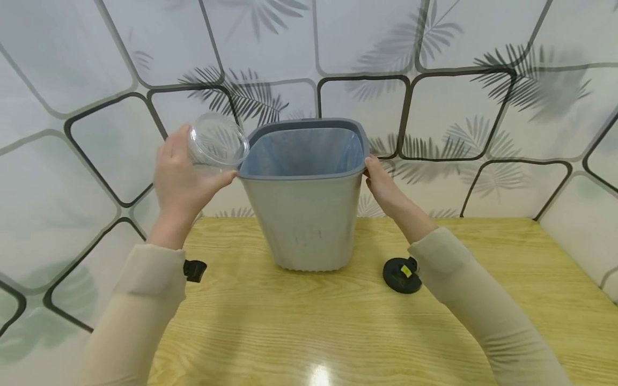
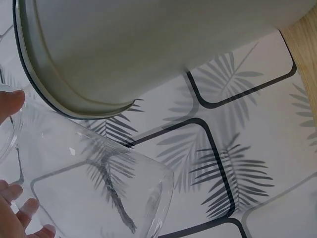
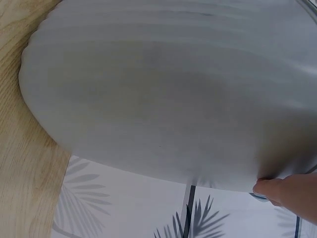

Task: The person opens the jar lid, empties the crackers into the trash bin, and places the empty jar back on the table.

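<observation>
A grey waste bin (image 1: pixel 303 214) with a darker rim and a blue liner stands on the wooden table (image 1: pixel 338 327). My left hand (image 1: pixel 181 179) holds a clear plastic cup (image 1: pixel 217 142) tipped on its side, just left of the bin's rim. In the left wrist view the cup (image 2: pixel 94 188) fills the lower left, with the fingertips (image 2: pixel 12 101) on it and the bin (image 2: pixel 148 44) above. My right hand (image 1: pixel 381 179) grips the bin's right rim. The right wrist view shows the bin wall (image 3: pixel 168 94) close up and fingers (image 3: pixel 277 191) at its edge.
The wall behind and beside the table is white with black outlined tiles and leaf prints (image 1: pixel 483 96). Wrist camera mounts (image 1: pixel 402 274) show under both sleeves. The table runs right to the wall corner (image 1: pixel 536 220).
</observation>
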Motion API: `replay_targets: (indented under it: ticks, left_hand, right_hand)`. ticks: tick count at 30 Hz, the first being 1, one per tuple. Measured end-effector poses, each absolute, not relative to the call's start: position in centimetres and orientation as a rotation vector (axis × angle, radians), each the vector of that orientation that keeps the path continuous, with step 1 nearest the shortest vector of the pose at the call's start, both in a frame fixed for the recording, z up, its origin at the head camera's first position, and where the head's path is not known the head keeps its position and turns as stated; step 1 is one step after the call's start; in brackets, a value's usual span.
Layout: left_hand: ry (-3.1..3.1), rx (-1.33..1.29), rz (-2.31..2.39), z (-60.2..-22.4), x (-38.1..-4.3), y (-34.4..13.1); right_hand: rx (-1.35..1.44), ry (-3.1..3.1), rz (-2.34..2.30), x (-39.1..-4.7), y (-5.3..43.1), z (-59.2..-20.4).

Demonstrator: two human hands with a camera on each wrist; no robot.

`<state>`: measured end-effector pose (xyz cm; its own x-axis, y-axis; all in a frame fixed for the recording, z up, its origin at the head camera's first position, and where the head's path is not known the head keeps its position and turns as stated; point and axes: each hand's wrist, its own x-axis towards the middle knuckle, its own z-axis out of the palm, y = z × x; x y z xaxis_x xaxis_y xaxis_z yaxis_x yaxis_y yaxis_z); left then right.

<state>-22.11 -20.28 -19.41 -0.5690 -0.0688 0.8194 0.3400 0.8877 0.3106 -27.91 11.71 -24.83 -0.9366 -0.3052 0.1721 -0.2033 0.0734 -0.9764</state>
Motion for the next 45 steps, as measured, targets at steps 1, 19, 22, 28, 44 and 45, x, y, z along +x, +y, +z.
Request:
replay_targets:
  ticks: [1, 19, 22, 28, 44, 45]
  left_hand:
    - [-2.119, -0.179, -0.565, -19.6, -22.0, -20.4]
    - [-2.174, -0.027, -0.77, -23.2, -20.1, -21.6]
    - [-2.163, -0.025, -0.8, -24.2, -19.7, -21.6]
    - [-2.117, -0.027, -0.889, -27.0, -19.0, -21.5]
    - [-2.167, -0.083, -1.028, -32.6, -17.6, -20.8]
    - [-2.172, -0.078, -1.037, -32.9, -17.5, -20.8]
  right_hand:
    - [-0.532, 2.242, -2.02, -27.9, 11.7, -24.8]
    - [-0.56, 2.251, -2.031, -27.9, 11.9, -25.0]
    - [-0.556, 2.248, -2.037, -27.8, 11.9, -24.9]
    - [-0.545, 2.253, -2.03, -27.8, 11.6, -24.9]
    - [-0.56, 2.266, -2.012, -28.2, 11.7, -25.1]
    - [-0.558, 2.266, -2.01, -28.2, 11.7, -25.1]
